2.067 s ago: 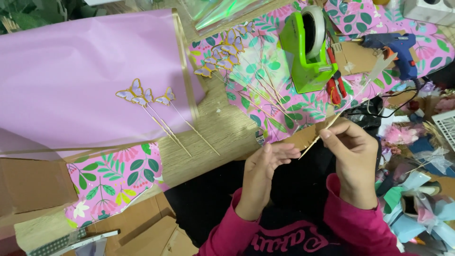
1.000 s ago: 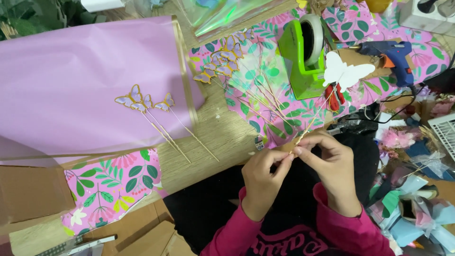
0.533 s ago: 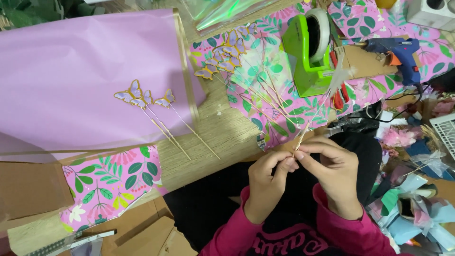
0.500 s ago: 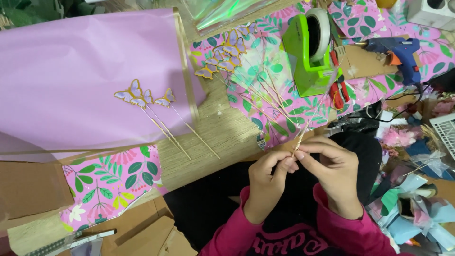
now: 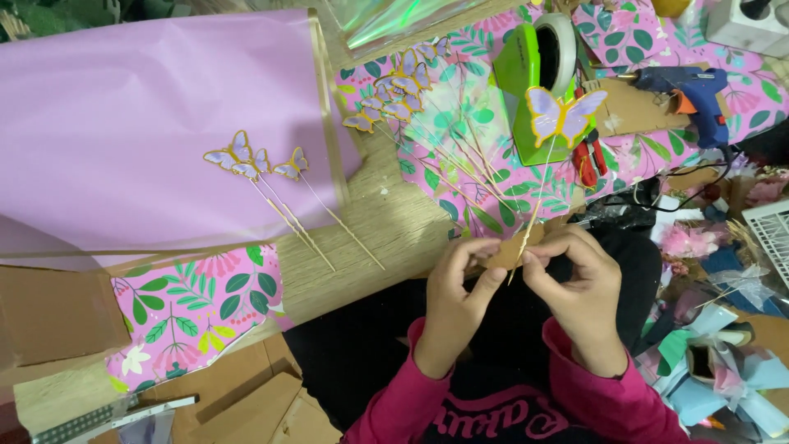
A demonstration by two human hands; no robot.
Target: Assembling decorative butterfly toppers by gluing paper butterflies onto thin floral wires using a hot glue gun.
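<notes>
**A:** From the head camera, what are the hands doing?

**B:** The left hand [image 5: 454, 289] and right hand [image 5: 580, 289] meet just off the table edge [image 5: 353, 284]. Both pinch the lower end of a thin wooden stick [image 5: 532, 220] with thumb and fingertips; a small brown scrap [image 5: 503, 252] sits between the left fingers. The purple butterfly [image 5: 562, 115] tops the stick, up and away from the hands, in front of the green tape dispenser [image 5: 530, 78].

**A:** How would you handle that grip well?

**B:** I'd judge a light pinch low down, stick held straight; it looks thin enough to bend or snap if twisted.

**A:** Room to move?

**B:** Tight ahead: a fan of finished butterfly sticks [image 5: 427, 123] lies just beyond the left hand, red pliers [image 5: 588, 160] and a blue glue gun [image 5: 686, 86] beyond the right. Three more butterflies [image 5: 255, 160] rest far left on the pink paper [image 5: 123, 123]. Clutter crowds the right side; the nearest free space is over the lap.
</notes>
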